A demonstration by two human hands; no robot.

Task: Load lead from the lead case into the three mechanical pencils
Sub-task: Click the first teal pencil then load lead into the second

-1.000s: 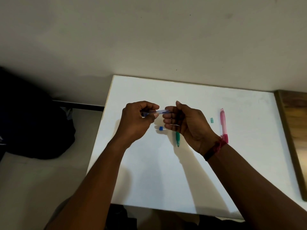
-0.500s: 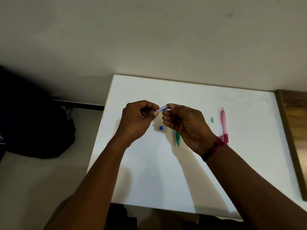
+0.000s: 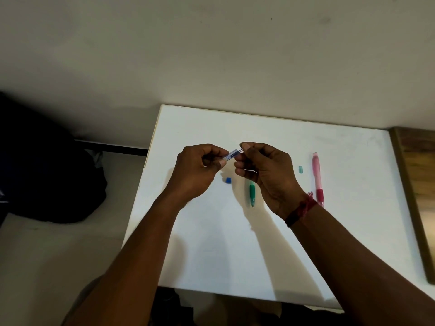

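Observation:
Above the white table [image 3: 235, 243], my left hand [image 3: 200, 170] grips a small clear lead case [image 3: 231, 154] with a blue and white label, its open end tilted up to the right. The thumb and forefinger of my right hand [image 3: 266, 172] pinch thin dark leads [image 3: 241, 150] that stick out of that end. A green pencil [image 3: 252, 192] lies on the table, its upper part hidden under my right hand. Further right lies a pink pencil [image 3: 317, 177]. No third pencil is in view.
A small blue cap [image 3: 227, 180] sits on the table below the case. A small green cap [image 3: 300, 169] lies just left of the pink pencil. A wooden surface [image 3: 416, 184] borders the table on the right, and a dark bag [image 3: 47, 161] lies on the floor at left.
My right hand's thumb and forefinger have shifted from beside the case to its open tip. The case now tilts upward to the right. The pencils and caps have not moved.

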